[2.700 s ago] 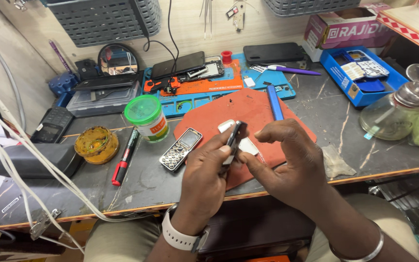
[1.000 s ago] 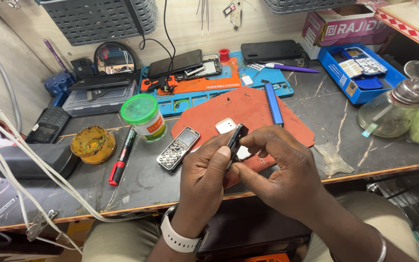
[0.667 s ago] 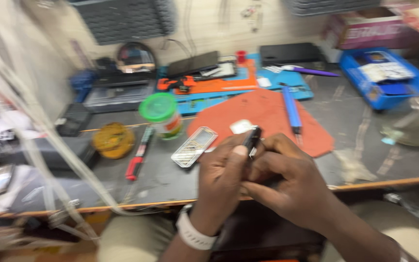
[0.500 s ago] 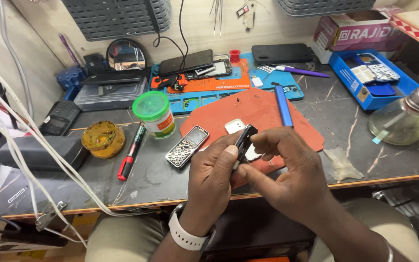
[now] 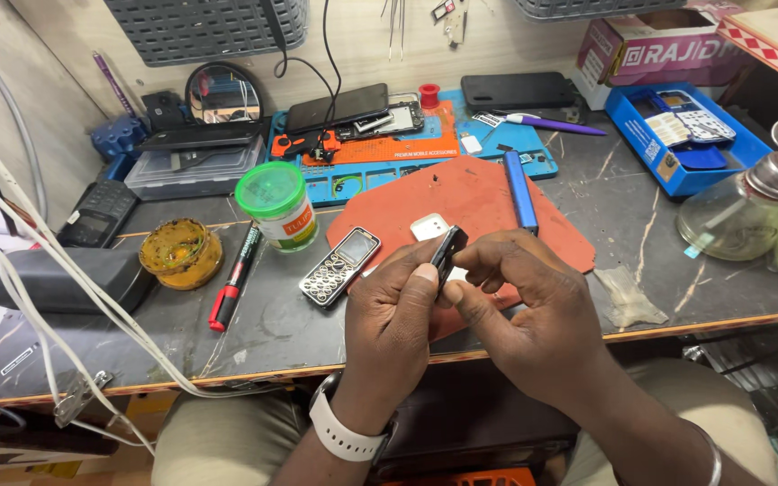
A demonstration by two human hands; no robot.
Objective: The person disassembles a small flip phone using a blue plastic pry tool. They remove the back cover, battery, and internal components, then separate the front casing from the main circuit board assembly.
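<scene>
A phone repair workshop: opened phones (image 5: 353, 112) on repair mats (image 5: 461, 193), tools, cables.

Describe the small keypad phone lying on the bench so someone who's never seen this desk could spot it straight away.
Start at the orange-red mat in the middle of the dark workbench. Just off its left edge, right of the green-lidded jar, lies the small keypad phone, face up and angled. It is the only silver-edged handset showing rows of buttons; the piece in the left hand and right hand is plain black.
</scene>
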